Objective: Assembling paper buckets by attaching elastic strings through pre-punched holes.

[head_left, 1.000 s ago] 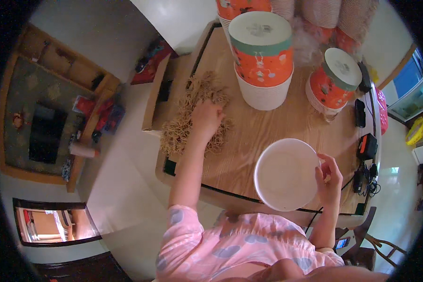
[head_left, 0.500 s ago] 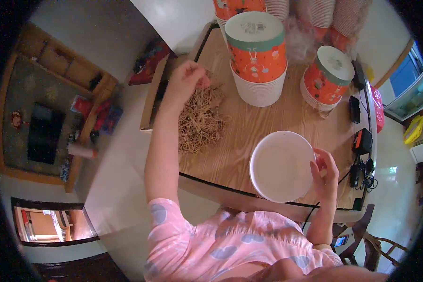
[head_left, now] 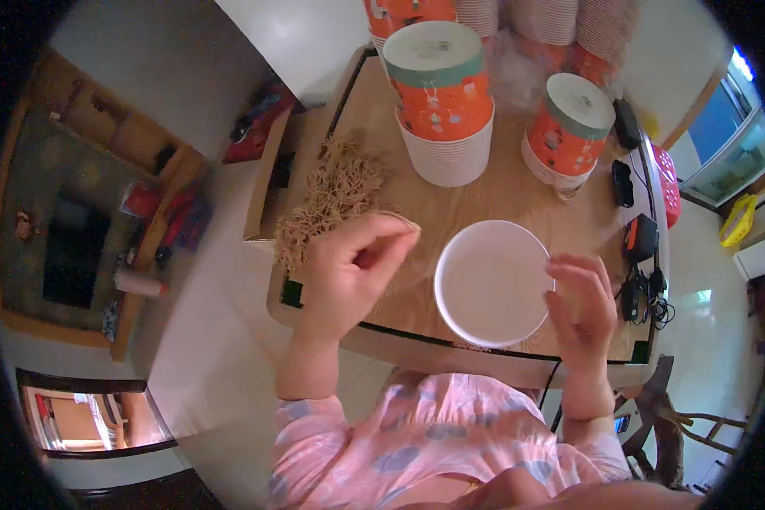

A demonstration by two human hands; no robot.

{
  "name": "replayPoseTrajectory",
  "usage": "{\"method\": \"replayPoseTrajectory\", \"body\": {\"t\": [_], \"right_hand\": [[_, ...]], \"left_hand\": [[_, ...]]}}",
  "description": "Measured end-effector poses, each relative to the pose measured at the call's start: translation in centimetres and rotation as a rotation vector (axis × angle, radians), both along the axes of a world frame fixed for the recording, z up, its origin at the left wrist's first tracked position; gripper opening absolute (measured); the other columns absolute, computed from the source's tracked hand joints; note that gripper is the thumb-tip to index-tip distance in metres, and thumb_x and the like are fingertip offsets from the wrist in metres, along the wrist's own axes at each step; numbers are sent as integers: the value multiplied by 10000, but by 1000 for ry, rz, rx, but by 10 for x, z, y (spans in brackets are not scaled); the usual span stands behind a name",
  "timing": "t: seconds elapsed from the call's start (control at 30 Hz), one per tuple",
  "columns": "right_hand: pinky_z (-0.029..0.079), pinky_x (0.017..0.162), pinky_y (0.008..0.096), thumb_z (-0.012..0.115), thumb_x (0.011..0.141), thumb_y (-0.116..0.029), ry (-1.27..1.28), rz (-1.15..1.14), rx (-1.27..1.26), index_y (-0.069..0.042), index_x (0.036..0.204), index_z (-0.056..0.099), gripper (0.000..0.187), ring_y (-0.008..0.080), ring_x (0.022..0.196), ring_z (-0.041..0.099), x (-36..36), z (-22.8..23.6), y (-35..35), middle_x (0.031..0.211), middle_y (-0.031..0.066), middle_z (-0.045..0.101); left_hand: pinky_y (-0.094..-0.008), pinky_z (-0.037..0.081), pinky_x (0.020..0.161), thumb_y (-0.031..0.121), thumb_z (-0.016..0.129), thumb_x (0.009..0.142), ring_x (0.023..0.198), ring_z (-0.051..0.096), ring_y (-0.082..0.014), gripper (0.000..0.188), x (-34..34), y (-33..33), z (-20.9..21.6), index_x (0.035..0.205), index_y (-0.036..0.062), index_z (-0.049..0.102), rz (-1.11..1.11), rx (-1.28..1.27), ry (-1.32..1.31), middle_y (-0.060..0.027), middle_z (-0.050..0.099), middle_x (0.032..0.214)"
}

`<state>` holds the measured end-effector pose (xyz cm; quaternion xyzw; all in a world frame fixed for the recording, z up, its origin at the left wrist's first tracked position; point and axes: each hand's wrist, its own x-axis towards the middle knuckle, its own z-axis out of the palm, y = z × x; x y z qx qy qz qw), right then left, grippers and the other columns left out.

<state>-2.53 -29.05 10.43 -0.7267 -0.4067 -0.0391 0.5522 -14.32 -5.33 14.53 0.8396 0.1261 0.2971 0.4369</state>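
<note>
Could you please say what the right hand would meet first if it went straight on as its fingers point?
Most likely the white bowl: the right hand's fingertips point left at its rim, perhaps touching it.

Two hands show: one left hand (head_left: 348, 263) and one right hand (head_left: 592, 316). One counter (head_left: 506, 200) carries one heap of tan strands (head_left: 338, 183), too tangled to number. There is one open white tub (head_left: 493, 285). Three stacks of orange-and-white tubs are clear: one large (head_left: 442, 110), one smaller (head_left: 567, 140), one cut by the upper edge (head_left: 410, 12). At least two wrapped stacks (head_left: 546, 21) crowd behind. One cardboard box (head_left: 266, 183), one pink basket (head_left: 667, 183), and one yellow bag (head_left: 738, 219) complete the count.
</note>
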Motion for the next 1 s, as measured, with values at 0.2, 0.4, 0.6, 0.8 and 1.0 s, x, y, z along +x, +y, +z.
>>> {"method": "replayPoseTrajectory", "body": {"t": [0.2, 0.4, 0.6, 0.8, 1.0], "right_hand": [[482, 846, 389, 724, 716, -95, -124, 323, 34, -45, 1119, 551, 441, 324, 990, 588, 19, 18, 75, 1074, 150, 597], [506, 698, 354, 661, 780, -84, -8, 563, -206, -23, 1039, 605, 272, 265, 784, 634, 35, 12, 85, 881, 129, 645], [507, 687, 343, 641, 810, -113, 21, 536, -284, -15, 886, 670, 127, 258, 781, 639, 54, 16, 70, 829, 123, 659], [496, 705, 307, 662, 794, -67, 309, 529, -205, -6, 881, 682, 108, 183, 792, 627, 67, 4, 63, 834, 93, 663], [495, 661, 316, 680, 772, -71, 72, 462, -334, -45, 844, 678, 76, 204, 730, 606, 60, 1, 79, 764, 87, 599]], "left_hand": [[-227, 436, 505, 94, 702, 785, 566, 547, -77, 133, 10, -23, -18, 909, 46, 687, -88, -14, 129, -75, 672, 782], [-225, 391, 504, 70, 692, 784, 552, 484, -71, 87, 16, -16, -25, 858, 31, 667, -151, -101, 161, -33, 579, 698], [-218, 354, 507, 31, 689, 772, 574, 451, -63, 41, 6, 1, -37, 796, 30, 656, -101, -93, 93, -1, 516, 681], [-239, 415, 579, 37, 679, 775, 664, 527, -107, 57, -10, 13, -62, 816, 25, 643, -84, -22, 173, -25, 542, 761], [-290, 492, 784, 71, 708, 764, 903, 601, -152, 409, 27, -17, -64, 1131, 39, 528, -165, 56, 63, -65, 559, 1070]]}}
